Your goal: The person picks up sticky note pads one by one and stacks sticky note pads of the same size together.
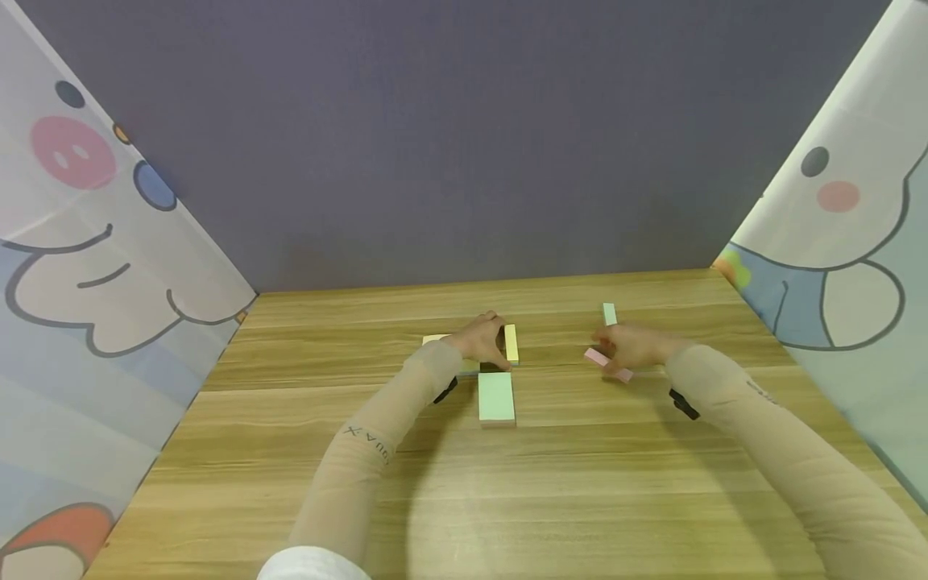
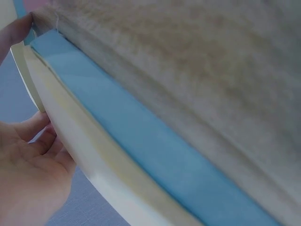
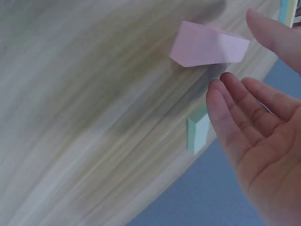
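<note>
In the head view my left hand (image 1: pixel 480 338) is at a narrow yellow block (image 1: pixel 511 345), thumb and fingertips at its opposite ends. The left wrist view shows a long blue strip (image 2: pixel 141 136) over a pale yellow layer close to the camera. Just nearer than that hand lies a thick pale green block (image 1: pixel 495 397). My right hand (image 3: pixel 268 127) spreads its thumb and fingers around one end of a pink block (image 3: pixel 207 44), with visible gaps. Beyond it lies a small mint-green block (image 1: pixel 609 314), its near end hidden by the hand.
A pale yellow piece (image 1: pixel 433 338) is partly covered by the left wrist. Everything lies on a wood-grain table (image 1: pixel 580 483). A grey-purple panel (image 1: pixel 464 145) rises behind, and cartoon-printed sheets (image 1: pixel 855 242) stand at both sides.
</note>
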A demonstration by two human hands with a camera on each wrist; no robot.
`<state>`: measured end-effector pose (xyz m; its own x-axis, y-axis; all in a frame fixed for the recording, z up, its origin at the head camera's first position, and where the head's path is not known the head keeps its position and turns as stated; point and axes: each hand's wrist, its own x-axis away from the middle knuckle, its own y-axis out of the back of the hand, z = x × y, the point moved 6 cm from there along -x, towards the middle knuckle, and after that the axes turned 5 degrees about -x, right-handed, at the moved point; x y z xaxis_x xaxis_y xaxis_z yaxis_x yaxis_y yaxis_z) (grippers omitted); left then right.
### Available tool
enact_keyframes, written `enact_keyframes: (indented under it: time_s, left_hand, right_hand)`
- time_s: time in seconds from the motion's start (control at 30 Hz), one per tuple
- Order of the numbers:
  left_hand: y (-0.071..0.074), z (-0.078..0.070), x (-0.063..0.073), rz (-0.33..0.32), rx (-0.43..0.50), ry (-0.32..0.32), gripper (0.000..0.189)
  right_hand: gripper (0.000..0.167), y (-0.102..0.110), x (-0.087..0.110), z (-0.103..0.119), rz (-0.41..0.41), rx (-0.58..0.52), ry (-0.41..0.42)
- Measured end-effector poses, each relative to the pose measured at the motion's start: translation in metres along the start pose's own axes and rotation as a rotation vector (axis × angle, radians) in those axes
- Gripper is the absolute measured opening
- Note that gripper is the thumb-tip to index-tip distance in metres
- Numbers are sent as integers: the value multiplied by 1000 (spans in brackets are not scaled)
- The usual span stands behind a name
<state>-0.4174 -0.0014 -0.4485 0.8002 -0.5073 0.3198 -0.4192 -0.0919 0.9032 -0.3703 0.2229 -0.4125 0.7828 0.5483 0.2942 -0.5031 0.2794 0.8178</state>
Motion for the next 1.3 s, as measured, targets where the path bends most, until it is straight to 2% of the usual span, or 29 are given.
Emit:
enact_keyframes:
  time_s: [0.17, 0.33, 0.63, 1.0, 1.3]
  left_hand:
    - [0, 0, 0, -5, 4, -2, 95]
    - [0, -1, 1, -4, 2, 2, 94]
    - [1, -1, 2, -3, 8, 5, 94]
    - [2, 1, 2, -2, 18, 9, 94]
    - [2, 0, 4, 8, 19, 10, 94]
  right_hand:
    - [27, -6, -2, -2, -5, -5, 8]
    - [17, -9, -4, -2, -43, 6, 7]
    - [16, -10, -6, -1, -62, 2, -69]
    - [17, -8, -8, 3, -75, 38, -53]
    - [13, -10, -8, 2, -72, 30, -82]
